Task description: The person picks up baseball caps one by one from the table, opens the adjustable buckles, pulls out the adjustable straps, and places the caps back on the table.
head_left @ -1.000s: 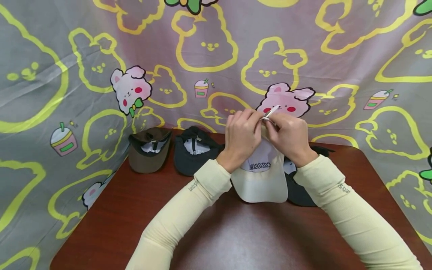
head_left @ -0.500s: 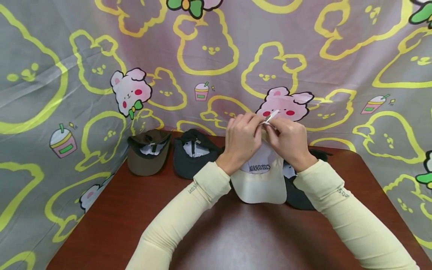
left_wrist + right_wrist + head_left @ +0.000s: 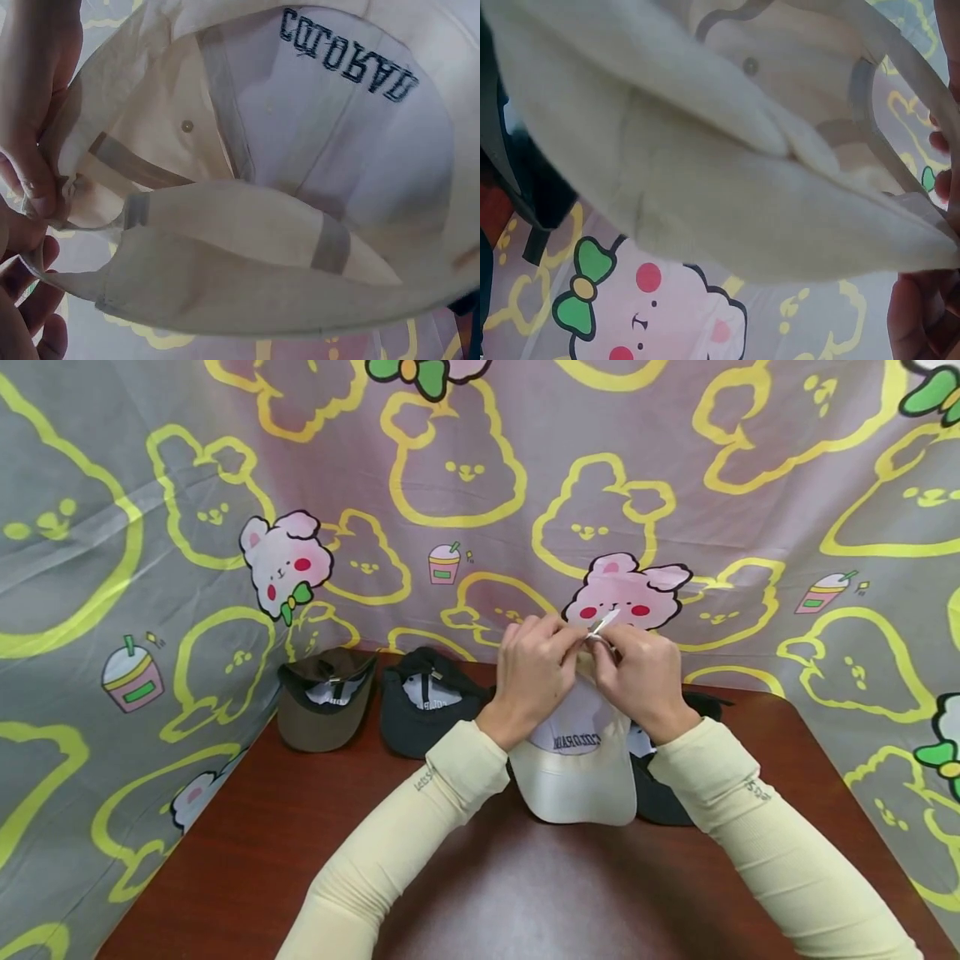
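Our left hand (image 3: 531,677) and right hand (image 3: 647,675) pinch the cap (image 3: 576,787) by its strap (image 3: 75,285). We judge it light, soft — best held there.

head: pale glare on table (image 3: 487,897) | left wrist: dim | right wrist: cap (image 3: 727,202) blurred

The head view looks down toward the table's (image 3: 480,902) far edge. Both wrist views share the cap (image 3: 225,292), close up.

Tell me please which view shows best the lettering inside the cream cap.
The left wrist view: the dark lettering appears large inside the cream cap. The head view shows it smaller; the right wrist view shows the cap but no lettering.
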A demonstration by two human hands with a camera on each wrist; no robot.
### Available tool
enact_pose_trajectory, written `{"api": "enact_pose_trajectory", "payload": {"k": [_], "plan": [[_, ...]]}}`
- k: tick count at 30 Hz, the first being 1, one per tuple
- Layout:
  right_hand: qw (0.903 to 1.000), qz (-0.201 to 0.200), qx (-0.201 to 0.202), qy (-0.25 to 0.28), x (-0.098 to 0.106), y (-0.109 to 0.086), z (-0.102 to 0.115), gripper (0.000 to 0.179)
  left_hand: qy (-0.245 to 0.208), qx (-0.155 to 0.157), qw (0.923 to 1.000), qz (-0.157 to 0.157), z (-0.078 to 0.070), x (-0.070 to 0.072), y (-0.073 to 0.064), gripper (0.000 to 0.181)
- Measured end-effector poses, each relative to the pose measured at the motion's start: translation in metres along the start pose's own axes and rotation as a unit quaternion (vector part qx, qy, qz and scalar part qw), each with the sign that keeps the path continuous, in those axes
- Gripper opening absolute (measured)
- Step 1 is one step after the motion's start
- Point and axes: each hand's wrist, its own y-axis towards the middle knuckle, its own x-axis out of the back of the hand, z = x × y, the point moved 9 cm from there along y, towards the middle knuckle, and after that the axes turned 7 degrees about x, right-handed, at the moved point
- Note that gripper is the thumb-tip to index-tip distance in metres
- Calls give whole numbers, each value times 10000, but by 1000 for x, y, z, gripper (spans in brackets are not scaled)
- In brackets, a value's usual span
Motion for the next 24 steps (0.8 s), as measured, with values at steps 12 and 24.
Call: {"api": "enact_pose_trajectory", "payload": {"k": [12,24], "plan": [[9999,32,-125,-62,1,1,-7,17,36,60,9999,-94,3,0,-3,17],[9999,-42,45,84,3,3,2,14,60,107,9998,-149,-2,2,2,19]]}}
